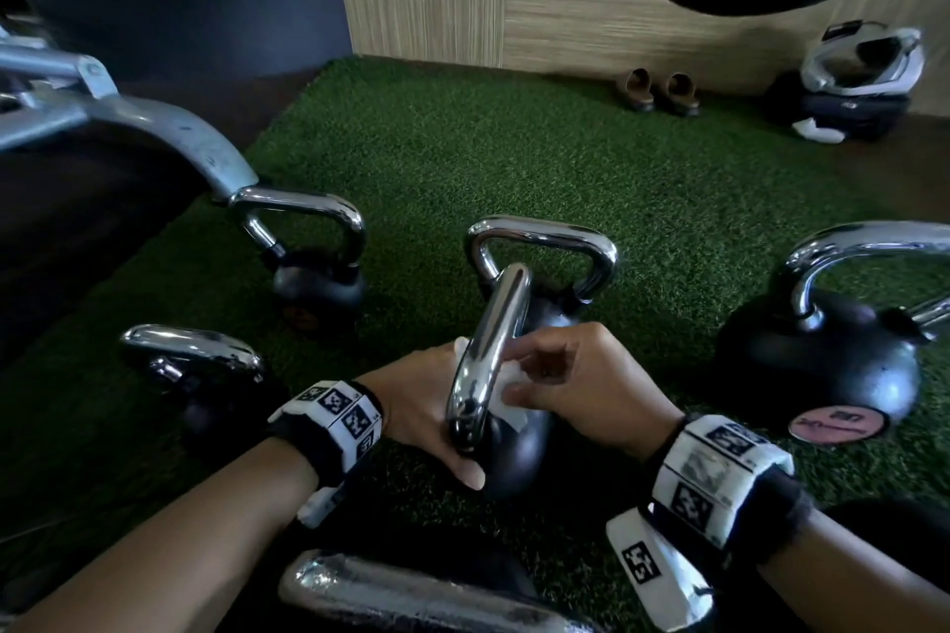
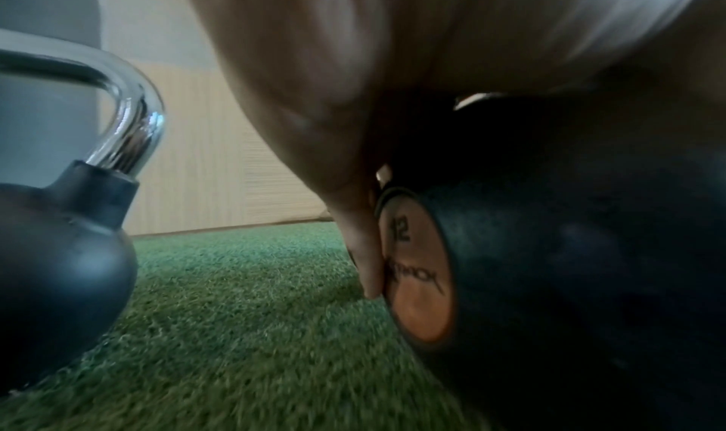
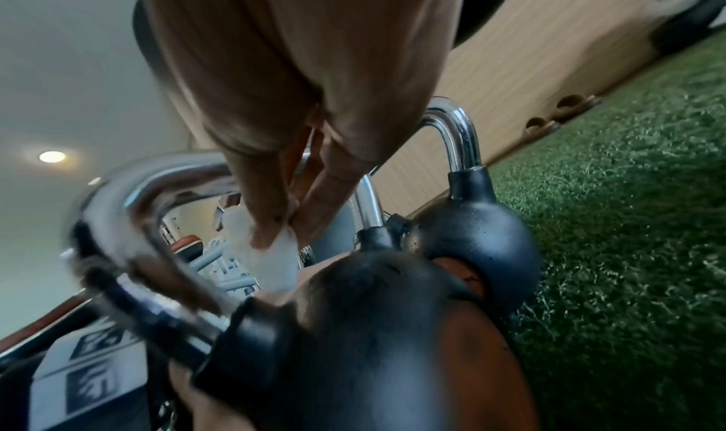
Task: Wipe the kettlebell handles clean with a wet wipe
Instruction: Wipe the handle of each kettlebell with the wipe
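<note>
Head view: right hand (image 1: 576, 391) pinching wet wipe (image 1: 506, 388) just right of chrome handle (image 1: 488, 350), long axis running away; left hand (image 1: 421, 411) flat-fingered, bracing kettlebell (image 1: 514, 452).

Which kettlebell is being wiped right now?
The tilted kettlebell between both hands: left hand steadies it, right hand pinches the wet wipe against its handle. The others stand untouched.

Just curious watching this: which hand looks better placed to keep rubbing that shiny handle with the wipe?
The right hand, probably. It already pinches the white wet wipe against the chrome handle, while the left hand steadies the tilted kettlebell by its body.
</note>
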A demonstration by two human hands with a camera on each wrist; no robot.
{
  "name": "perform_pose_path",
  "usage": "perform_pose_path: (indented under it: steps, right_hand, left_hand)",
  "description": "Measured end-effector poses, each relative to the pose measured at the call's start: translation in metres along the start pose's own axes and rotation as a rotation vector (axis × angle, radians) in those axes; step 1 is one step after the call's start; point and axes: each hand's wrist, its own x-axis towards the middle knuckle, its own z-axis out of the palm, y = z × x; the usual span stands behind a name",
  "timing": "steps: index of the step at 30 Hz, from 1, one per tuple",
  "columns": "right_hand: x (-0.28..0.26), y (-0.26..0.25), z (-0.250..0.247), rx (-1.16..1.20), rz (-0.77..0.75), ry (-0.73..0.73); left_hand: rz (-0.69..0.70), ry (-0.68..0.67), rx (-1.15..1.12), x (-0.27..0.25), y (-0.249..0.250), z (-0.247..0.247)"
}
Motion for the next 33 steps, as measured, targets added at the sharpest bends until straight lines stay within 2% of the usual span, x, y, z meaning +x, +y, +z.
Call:
perform_pose_path:
  steps: [6,8,12,14,20,22,25,27,29,33]
  right_hand:
    - [0.015,-0.006,0.014,-0.415,-0.098,-0.221]
    - [0.011,-0.006,0.018,-0.388,-0.141,-0.235]
    - [0.004,-0.007,0.011,-0.246,-0.113,-0.31]
    - [0.004,-0.008,0.008,-0.167,-0.109,-0.339]
    - [0.0,-0.003,0.014,-0.212,-0.078,-0.321]
    - [-0.004,-0.002,0.011,-0.109,-0.063,-0.341]
    - [-0.01,0.004,0.007,0.296,0.017,-0.408]
    - [-0.012,0.008,0.008,0.466,0.086,-0.42]
    - [-0.012,0.011,0.012,0.575,0.144,-0.381]
    - [-0.008,0.012,0.017,0.876,0.263,-0.243]
  left_hand:
    - [-0.033,-0.002,-0.017,-0.003,-0.011,0.013]
    - [-0.04,0.016,-0.025,-0.003,-0.01,0.012]
    - [-0.091,0.07,-0.235,-0.01,-0.012,0.015]
    - [-0.077,0.071,-0.227,-0.009,-0.013,0.017]
    - [-0.1,0.069,-0.207,-0.007,-0.016,0.019]
    - [-0.126,0.078,-0.195,-0.007,-0.015,0.019]
    - [-0.181,0.065,-0.136,-0.007,-0.007,0.018]
    - [-0.198,0.037,-0.163,-0.009,-0.004,0.017]
    - [-0.164,-0.001,-0.142,-0.01,-0.001,0.017]
    - [-0.055,-0.006,0.075,-0.004,0.0,0.013]
